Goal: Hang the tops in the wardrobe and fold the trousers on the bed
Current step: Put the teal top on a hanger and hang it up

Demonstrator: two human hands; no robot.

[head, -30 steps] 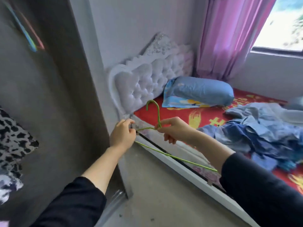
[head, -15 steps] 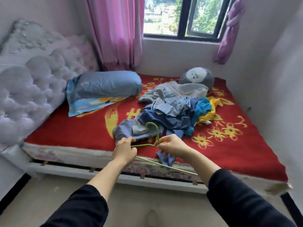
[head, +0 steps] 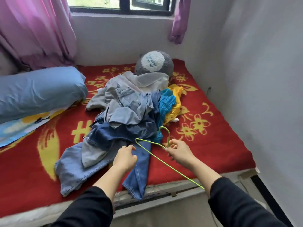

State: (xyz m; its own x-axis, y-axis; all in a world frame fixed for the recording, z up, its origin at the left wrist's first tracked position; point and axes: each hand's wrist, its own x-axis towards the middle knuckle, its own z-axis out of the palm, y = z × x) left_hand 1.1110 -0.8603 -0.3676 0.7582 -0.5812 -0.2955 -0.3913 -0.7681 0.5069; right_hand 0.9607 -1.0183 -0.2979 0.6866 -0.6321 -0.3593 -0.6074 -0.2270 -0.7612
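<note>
A heap of clothes (head: 127, 115) lies in the middle of the red bed (head: 213, 145): pale and dark blue denim pieces, a grey top, a teal garment (head: 166, 102) and a yellow one (head: 176, 104). My right hand (head: 179, 152) pinches a thin green wire hanger (head: 153, 152) just below its hook, holding it over the heap's near end. My left hand (head: 125, 158) hovers over a blue denim leg (head: 139, 171) that hangs past the bed edge, fingers loosely curled and off the hanger. The wardrobe is out of view.
A blue pillow (head: 37, 90) lies at the left of the bed. A round grey plush cushion (head: 154, 63) sits at the far side under the window. Pink curtains (head: 37, 30) hang at the left. A grey wall (head: 265, 79) closes the right side.
My view has swung from the wardrobe side to face the bed and drawn closer to the clothes. My left hand has let go of the hanger; my right hand still holds it.
</note>
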